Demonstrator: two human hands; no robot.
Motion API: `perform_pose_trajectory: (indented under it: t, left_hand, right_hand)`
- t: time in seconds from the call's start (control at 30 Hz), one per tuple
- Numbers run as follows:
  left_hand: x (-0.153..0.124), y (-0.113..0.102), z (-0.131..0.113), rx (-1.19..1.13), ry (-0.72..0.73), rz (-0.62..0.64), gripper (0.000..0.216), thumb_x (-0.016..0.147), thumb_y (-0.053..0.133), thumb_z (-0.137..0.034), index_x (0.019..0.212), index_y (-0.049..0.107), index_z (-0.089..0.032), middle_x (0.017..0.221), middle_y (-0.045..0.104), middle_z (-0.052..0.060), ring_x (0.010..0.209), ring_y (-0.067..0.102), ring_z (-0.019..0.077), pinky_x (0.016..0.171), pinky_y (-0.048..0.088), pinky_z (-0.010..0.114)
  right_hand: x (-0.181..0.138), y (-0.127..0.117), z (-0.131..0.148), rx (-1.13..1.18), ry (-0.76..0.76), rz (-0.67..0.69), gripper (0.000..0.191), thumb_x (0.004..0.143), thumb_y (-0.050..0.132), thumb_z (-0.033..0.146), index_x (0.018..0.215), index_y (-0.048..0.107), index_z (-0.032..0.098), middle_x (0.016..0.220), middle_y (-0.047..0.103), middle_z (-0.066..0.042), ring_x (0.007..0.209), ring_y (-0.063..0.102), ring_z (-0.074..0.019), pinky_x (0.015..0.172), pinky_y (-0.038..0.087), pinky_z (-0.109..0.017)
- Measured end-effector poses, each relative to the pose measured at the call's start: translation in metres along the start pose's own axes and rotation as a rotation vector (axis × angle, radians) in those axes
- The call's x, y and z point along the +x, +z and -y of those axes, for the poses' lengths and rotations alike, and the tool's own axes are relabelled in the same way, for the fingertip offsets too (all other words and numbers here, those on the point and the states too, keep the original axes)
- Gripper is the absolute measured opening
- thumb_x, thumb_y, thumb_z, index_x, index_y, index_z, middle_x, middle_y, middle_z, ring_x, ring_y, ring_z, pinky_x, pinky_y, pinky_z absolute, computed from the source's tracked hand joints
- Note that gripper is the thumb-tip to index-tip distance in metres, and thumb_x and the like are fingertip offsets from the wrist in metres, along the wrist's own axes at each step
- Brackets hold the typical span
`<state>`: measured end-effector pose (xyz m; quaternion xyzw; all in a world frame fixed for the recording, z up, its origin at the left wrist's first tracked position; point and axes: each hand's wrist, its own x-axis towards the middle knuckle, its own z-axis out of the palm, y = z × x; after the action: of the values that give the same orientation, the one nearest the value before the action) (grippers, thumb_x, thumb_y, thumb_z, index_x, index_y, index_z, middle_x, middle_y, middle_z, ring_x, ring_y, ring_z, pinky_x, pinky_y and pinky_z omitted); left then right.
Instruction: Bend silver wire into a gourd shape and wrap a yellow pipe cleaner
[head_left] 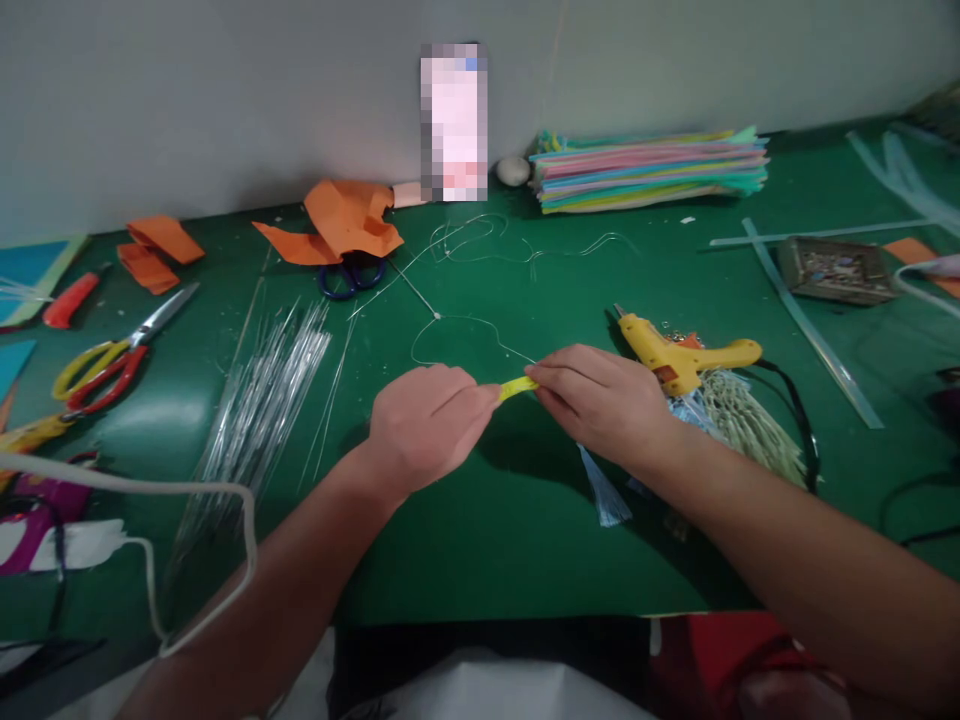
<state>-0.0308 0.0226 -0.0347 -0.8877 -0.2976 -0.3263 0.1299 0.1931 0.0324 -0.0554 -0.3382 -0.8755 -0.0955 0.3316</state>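
Note:
My left hand (pixel 424 425) and my right hand (pixel 596 400) meet over the middle of the green table (pixel 480 520). Both pinch a short yellow strip (pixel 517 387) between their fingertips, the left at its left end, the right at its right end. A thin bent wire (pixel 457 335) loops on the table just beyond the strip. A pale blue tassel (pixel 604 495) lies under my right wrist. A yellow glue gun (pixel 686 358) rests right of my right hand, on a heap of cream and blue tassels (pixel 750 420).
A bundle of thin wires (pixel 259 400) lies to the left. Red-and-yellow scissors (pixel 112 360), blue scissors (pixel 351 275) and orange paper scraps (pixel 341 220) sit further back. A stack of coloured sheets (pixel 649 168) stands by the wall. White cable (pixel 187 490) runs at near left.

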Motion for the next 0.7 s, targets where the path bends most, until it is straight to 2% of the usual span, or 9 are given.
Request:
perform_pose_trajectory:
  t: [0.17, 0.3, 0.53, 0.7]
  left_hand:
    - [-0.0009, -0.0003, 0.0009, 0.01, -0.016, 0.025, 0.007, 0.091, 0.061, -0.018, 0.085, 0.064, -0.018, 0.066, 0.065, -0.001, 0.061, 0.059, 0.0126, 0.054, 0.04, 0.027]
    - [-0.0015, 0.0012, 0.0013, -0.012, -0.003, 0.036, 0.006, 0.091, 0.06, -0.018, 0.086, 0.063, -0.018, 0.065, 0.064, 0.0, 0.063, 0.06, 0.0128, 0.056, 0.042, 0.027]
    - [-0.0013, 0.0047, 0.0004, -0.035, 0.026, 0.034, 0.009, 0.091, 0.059, -0.017, 0.083, 0.062, -0.019, 0.065, 0.063, -0.001, 0.061, 0.058, 0.012, 0.055, 0.041, 0.026]
    - [-0.0024, 0.005, 0.0004, -0.054, 0.035, 0.031, 0.006, 0.089, 0.061, -0.016, 0.084, 0.063, -0.017, 0.067, 0.064, 0.0, 0.062, 0.058, 0.0128, 0.056, 0.043, 0.027]
  right_hand:
    - [0.0019, -0.0001, 0.003, -0.038, 0.011, 0.028, 0.011, 0.091, 0.056, 0.016, 0.095, 0.065, 0.018, 0.091, 0.073, -0.006, 0.078, 0.067, -0.0165, 0.062, 0.048, -0.03]
    - [0.0028, -0.0014, 0.0064, -0.051, -0.006, 0.028, 0.019, 0.09, 0.06, 0.021, 0.108, 0.066, 0.018, 0.102, 0.072, -0.008, 0.081, 0.067, -0.017, 0.061, 0.045, -0.03]
    - [0.0024, -0.0008, 0.0085, -0.096, -0.134, 0.022, 0.014, 0.094, 0.057, 0.021, 0.103, 0.068, 0.021, 0.096, 0.074, -0.003, 0.075, 0.065, -0.0124, 0.06, 0.044, -0.028]
    - [0.0012, 0.0016, 0.008, -0.078, -0.154, 0.025, 0.013, 0.093, 0.058, 0.019, 0.102, 0.067, 0.021, 0.094, 0.074, -0.003, 0.075, 0.064, -0.0129, 0.059, 0.044, -0.029]
